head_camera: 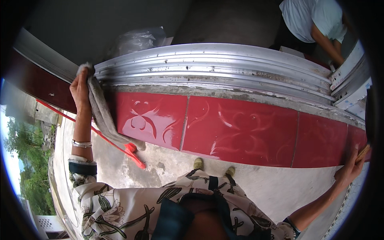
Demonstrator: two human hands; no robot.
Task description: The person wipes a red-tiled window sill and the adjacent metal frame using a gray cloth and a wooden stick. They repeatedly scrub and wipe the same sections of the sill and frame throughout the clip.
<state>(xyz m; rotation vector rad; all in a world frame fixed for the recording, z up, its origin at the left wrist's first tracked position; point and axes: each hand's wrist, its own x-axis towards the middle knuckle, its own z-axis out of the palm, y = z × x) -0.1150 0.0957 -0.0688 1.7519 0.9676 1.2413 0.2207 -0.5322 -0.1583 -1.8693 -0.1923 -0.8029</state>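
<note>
My left hand (pixel 80 90) grips a long grey cloth (pixel 102 105) at the left end of an aluminium sliding-window track (pixel 204 64). The bunched top of the cloth is against the frame's corner; its length hangs over the sill's front edge. Dark specks and dirt lie along the track's grooves. A glossy red tiled sill (pixel 240 129) with raised flower patterns runs in front of the track. At the far right, my right hand (pixel 349 168) holds a light brown, wooden-looking handle (pixel 363 152) near the sill. The tool's other end is lost in the dark rim.
Beyond the track, a person in a white shirt (pixel 315 21) bends with arms down near the right window frame (pixel 348 73). Clear plastic sheeting (pixel 141 39) lies inside. Below the sill, a red-handled tool (pixel 132 153) slants above the concrete ground (pixel 168 163).
</note>
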